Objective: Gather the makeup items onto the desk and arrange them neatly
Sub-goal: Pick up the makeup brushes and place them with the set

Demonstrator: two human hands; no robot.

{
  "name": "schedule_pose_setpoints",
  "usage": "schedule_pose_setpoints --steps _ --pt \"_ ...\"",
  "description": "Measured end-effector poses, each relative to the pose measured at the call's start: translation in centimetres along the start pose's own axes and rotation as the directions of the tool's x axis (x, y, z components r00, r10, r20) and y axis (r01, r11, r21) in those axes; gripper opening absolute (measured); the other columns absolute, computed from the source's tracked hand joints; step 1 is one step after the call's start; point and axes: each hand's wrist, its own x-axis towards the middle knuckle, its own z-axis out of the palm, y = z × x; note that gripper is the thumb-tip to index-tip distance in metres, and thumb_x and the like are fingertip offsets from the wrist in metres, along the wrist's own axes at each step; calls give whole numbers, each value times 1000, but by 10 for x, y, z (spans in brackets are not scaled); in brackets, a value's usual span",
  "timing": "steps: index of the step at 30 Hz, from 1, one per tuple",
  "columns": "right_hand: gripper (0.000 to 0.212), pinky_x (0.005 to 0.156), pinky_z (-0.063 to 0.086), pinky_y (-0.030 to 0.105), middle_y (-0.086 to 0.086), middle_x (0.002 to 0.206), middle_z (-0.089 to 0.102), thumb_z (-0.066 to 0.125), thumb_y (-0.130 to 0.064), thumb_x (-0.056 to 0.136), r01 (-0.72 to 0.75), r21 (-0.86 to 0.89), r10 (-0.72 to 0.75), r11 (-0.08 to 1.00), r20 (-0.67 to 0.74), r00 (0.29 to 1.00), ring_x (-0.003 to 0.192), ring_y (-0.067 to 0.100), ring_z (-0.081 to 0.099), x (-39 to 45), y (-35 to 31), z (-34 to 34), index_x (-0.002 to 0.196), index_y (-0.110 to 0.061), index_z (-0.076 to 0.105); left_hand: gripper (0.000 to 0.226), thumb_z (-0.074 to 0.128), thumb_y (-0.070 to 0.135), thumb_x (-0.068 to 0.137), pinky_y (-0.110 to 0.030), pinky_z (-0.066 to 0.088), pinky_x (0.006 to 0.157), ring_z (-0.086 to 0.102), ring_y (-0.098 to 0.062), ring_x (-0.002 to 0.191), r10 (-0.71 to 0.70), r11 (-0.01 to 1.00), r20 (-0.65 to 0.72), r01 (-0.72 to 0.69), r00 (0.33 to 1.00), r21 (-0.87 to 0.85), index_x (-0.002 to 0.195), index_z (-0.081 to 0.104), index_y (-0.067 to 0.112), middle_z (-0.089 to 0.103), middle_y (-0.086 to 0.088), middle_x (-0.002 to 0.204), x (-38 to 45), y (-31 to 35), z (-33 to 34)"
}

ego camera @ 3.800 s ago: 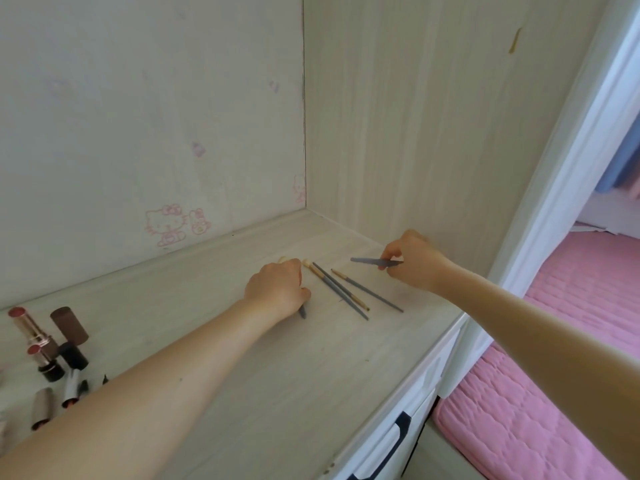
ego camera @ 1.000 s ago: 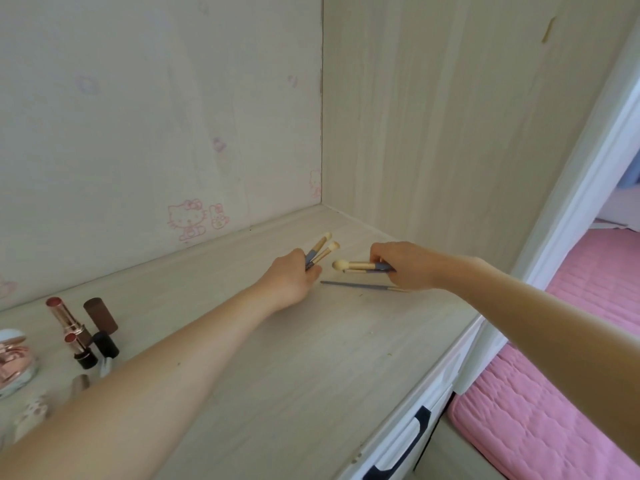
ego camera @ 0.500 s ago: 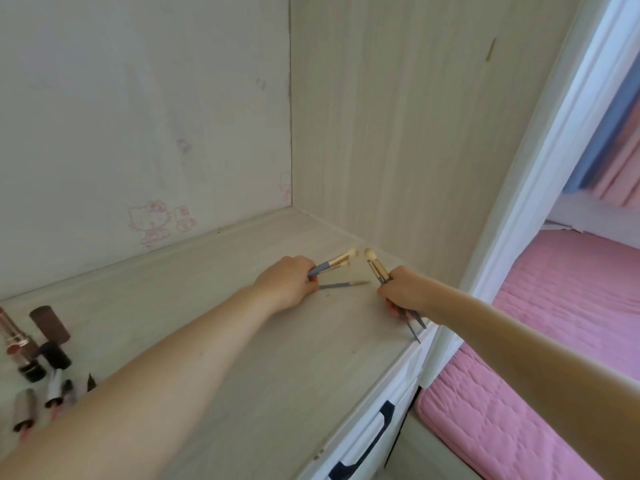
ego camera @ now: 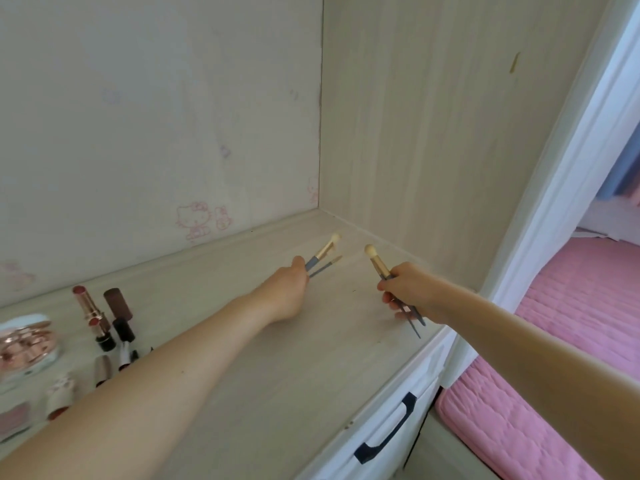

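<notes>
On the pale desk [ego camera: 277, 358], your left hand [ego camera: 284, 292] grips two brushes [ego camera: 323, 258] at twelve o'clock; your right hand [ego camera: 412, 292] clamps another brush [ego camera: 379, 265] at two. You look mid-gathering. Next, carry them toward the lipsticks [ego camera: 104, 317] at nine o'clock and lay them parallel.

Two long bare arms reach out with no sleeves on them, and the left hand [ego camera: 284, 294] and right hand [ego camera: 414, 292] have no rings or gloves.
</notes>
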Motion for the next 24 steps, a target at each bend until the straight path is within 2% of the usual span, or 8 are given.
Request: schedule_pose_setpoints --steps 2,4,5,7,10,12,18,24 --pt "15 58 52 28 5 72 58 50 -15 97 26 49 -28 998 24 999 59 14 50 -7 -7 5 102 -4 58 14 31 22 103 -31 29 50 45 -19 61 -56 990 -16 53 998 -128 97 34 11 47 -6 75 -11 -6 -9" --pt "17 54 48 27 6 72 56 50 -15 96 67 84 -72 994 50 996 57 14 48 -14 -14 12 104 -2 58 20 31 25 103 -33 34 55 46 -20 63 -100 964 -13 94 995 -251 99 40 8 49 -7 77 -23 -13 -16" --pt "17 52 46 26 5 72 56 51 -15 96 93 92 -99 991 62 993 56 13 47 -17 -19 16 104 -2 58 21 33 25 103 -32 37 58 47 -21 63 -128 929 -11 116 992 -353 101 44 7 49 -7 77 -30 -17 -20" --pt "16 50 45 24 4 71 55 52 -16 96 136 89 -144 987 80 986 55 12 46 -26 -30 25 103 -3 59 20 34 22 102 -27 39 53 46 -19 56 -184 808 -11 145 983 -571 101 49 8 46 -6 70 -46 -23 -27" --pt "16 48 44 23 3 69 54 52 -16 96 187 114 -199 976 108 974 53 12 46 -40 -47 42 103 -4 59 18 35 18 102 -22 32 43 38 -14 46 -244 684 -31 149 969 -714 96 49 8 39 -2 61 -77 -35 -40" --pt "15 48 44 23 3 68 54 52 -15 96 218 148 -238 965 136 962 53 12 46 -51 -55 55 102 -4 60 19 36 18 102 -24 33 44 38 -13 45 -244 677 -48 135 968 -724 93 49 9 39 -1 60 -100 -45 -50" --pt "12 58 56 24 1 69 60 59 -18 92 293 116 -313 949 235 920 58 10 56 -89 -77 95 98 -10 66 20 40 18 101 -25 31 48 37 -12 45 -262 758 -105 138 959 -638 88 52 11 42 0 60 -173 -81 -85" --pt "11 57 54 21 1 72 62 58 -19 92 394 32 -385 918 299 873 59 10 59 -131 -103 136 93 -11 66 20 44 23 100 -21 33 44 38 -9 47 -259 888 -153 173 954 -427 96 54 6 44 3 63 -253 -116 -105"
